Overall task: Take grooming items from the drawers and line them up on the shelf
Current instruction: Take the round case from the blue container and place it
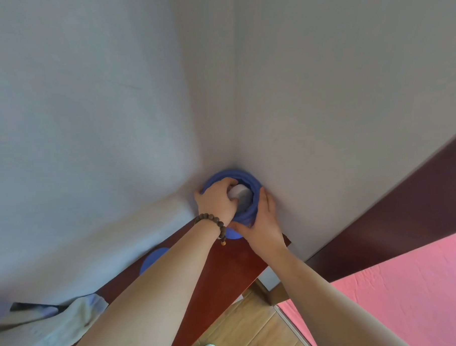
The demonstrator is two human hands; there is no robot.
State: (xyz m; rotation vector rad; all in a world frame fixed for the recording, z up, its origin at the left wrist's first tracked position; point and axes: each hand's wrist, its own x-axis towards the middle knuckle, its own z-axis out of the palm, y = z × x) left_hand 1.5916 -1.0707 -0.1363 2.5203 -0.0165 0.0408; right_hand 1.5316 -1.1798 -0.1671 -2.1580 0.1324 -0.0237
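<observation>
Soft even daylight, mild blur, wide-angle warp at edges.

Shelf top (220, 272) showing as glossy reddish-brown wood. Blue container (247, 216) looking like smooth matt plastic; white item (238, 192) inside looking smooth, material unclear. Wrist bracelet (210, 222) showing brown wooden-looking beads. Wall (89, 126) appearing matt, faintly textured. Pale cloth (58, 329) lying soft, wrinkled. Floor (254, 326) showing light wood grain.

Bedroom: pink-sheeted bed (410, 295), wooden shelf (218, 272).

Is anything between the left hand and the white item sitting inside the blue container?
Nothing visible. The left hand already reaches over the blue container rim onto the white item; the right hand grips the container's outside.
</observation>
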